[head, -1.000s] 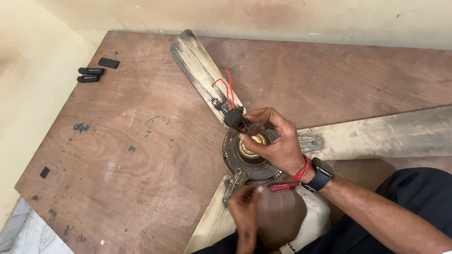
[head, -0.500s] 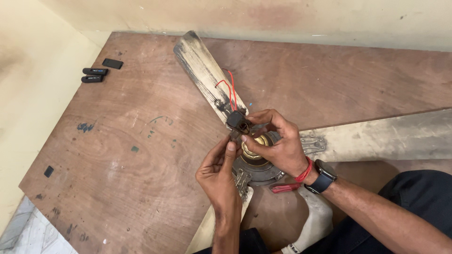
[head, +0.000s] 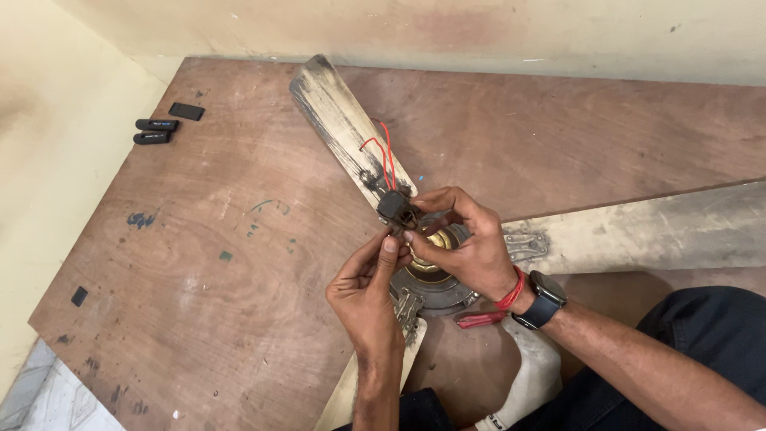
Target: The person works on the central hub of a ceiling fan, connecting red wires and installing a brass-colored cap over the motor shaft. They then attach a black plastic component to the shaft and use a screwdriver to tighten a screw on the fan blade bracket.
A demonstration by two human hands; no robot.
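A dirty ceiling fan lies on a brown wooden board [head: 199,263], its motor hub [head: 431,283] in the middle and a grimy blade [head: 339,120] reaching to the far side. Both hands meet over the hub. My right hand [head: 467,243] pinches a small black block, a capacitor [head: 396,209], with red wires [head: 381,156] running off it. My left hand [head: 367,287] comes up from below, its fingertips touching the same block. The right wrist wears a dark watch and a red thread.
A second blade [head: 654,231] stretches to the right and a third [head: 351,383] points toward me. A red-handled tool [head: 479,319] lies by the hub. Three small black pieces [head: 159,128] lie at the far left corner. My sock foot [head: 527,375] rests on the board.
My left hand has risen from near the lower blade up to the hub and now touches the black block that my right hand holds.
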